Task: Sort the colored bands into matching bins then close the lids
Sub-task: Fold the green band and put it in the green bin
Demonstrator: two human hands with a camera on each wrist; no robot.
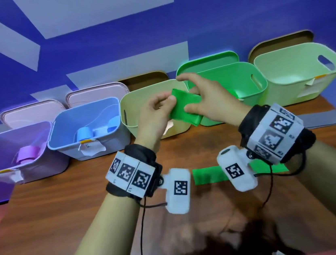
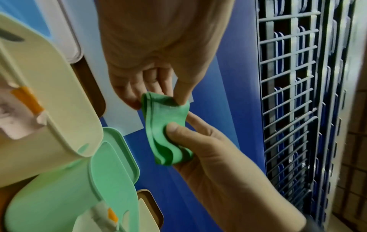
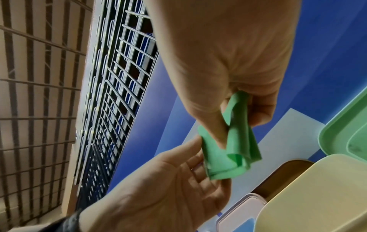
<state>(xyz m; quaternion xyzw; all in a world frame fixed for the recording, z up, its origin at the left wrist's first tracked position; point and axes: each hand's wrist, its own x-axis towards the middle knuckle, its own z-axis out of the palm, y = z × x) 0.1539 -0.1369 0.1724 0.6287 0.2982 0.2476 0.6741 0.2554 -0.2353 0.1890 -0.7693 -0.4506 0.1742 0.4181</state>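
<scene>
Head view shows our two hands raised together above the table, sharing one folded green band [image 1: 183, 108]. Our left hand [image 1: 153, 116] pinches its near-left end between thumb and fingertips, while our right hand [image 1: 208, 101] curls thumb and fingers round the other end; we judge that we hold it doubled like this so it stays compact and drops in as a bundle. From the left wrist camera the layers of the fold lie stacked edge-on, with our right thumb pressed flat on them. Both wrists are lifted and bent inward, palms roughly facing, forearms converging from below.

Just beyond our right hand stands the bright green bin [image 1: 242, 88], open, its lid [image 1: 208, 63] leaning behind it, which is where we judge this band belongs. Behind our left hand sits a pale yellow bin [image 1: 134, 101]. Below our wrists, flat on the wooden table [image 1: 65, 193], a second green band [image 1: 209, 175] waits. Further to our left, the blue bin [image 1: 67, 127] and purple bin [image 1: 0, 148] hold rolled bands of their own colours.
</scene>
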